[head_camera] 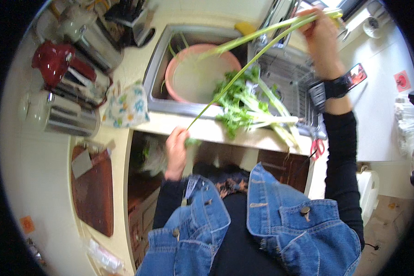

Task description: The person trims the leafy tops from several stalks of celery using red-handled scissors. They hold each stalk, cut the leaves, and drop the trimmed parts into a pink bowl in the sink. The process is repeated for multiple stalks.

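A long, thin green stalk (241,73), apparently celery, stretches diagonally across the sink front. My left hand (176,151) pinches its lower end just in front of the counter edge, with a bit of green leaf by the fingers. High at the right, my right hand (321,45) grips the thick end of that stalk together with a second one, which slants over a pink basin (170,82). Cloudy water fills the basin, set in the left bowl of a steel sink (186,107). Below the stalks, a bunch of leafy celery (252,114) lies across the sink rim and counter.
Red-handled scissors (317,149) lie at the counter's right edge. A wire rack (296,88) occupies the right sink bowl, near the faucet (262,39). Metal canisters (72,115), a floral cloth (127,105) and a wooden board (93,193) are at left.
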`<state>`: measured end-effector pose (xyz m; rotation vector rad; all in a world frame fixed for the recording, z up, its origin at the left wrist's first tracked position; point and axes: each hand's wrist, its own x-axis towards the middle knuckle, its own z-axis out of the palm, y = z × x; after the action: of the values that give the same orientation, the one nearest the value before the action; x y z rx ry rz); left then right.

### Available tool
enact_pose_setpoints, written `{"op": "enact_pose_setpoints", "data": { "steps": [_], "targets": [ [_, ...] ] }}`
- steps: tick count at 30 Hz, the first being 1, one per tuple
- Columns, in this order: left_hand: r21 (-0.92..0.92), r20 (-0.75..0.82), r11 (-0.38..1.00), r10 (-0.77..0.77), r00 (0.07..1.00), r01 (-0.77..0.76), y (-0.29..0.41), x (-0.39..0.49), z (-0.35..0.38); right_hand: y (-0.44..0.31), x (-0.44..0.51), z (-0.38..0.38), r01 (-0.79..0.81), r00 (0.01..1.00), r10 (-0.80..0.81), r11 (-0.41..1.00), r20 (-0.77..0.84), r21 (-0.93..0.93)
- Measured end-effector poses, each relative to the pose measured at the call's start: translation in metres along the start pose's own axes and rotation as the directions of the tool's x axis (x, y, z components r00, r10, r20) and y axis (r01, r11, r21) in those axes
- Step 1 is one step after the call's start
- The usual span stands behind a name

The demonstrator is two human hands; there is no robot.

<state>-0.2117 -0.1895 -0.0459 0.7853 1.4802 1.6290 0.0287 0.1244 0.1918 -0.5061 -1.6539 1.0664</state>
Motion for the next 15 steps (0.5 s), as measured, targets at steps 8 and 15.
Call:
{"op": "enact_pose_setpoints", "data": {
  "steps": [8,15],
  "targets": [
    [-0.581,-0.368,0.813,-0.291,0.883,0.025,-0.041,-0.024,-0.074,0.035,-0.037,0.128,-0.188,0.959,0.217,0.968,-0.182,0.165],
    [-0.836,-0.329,0.546,-0.577,0.748,0.053,-0.104,-0.056,-0.165,0.067,-0.025,0.121,-0.109,0.992,0.121,0.973,-0.046,0.205]
  ]
}}
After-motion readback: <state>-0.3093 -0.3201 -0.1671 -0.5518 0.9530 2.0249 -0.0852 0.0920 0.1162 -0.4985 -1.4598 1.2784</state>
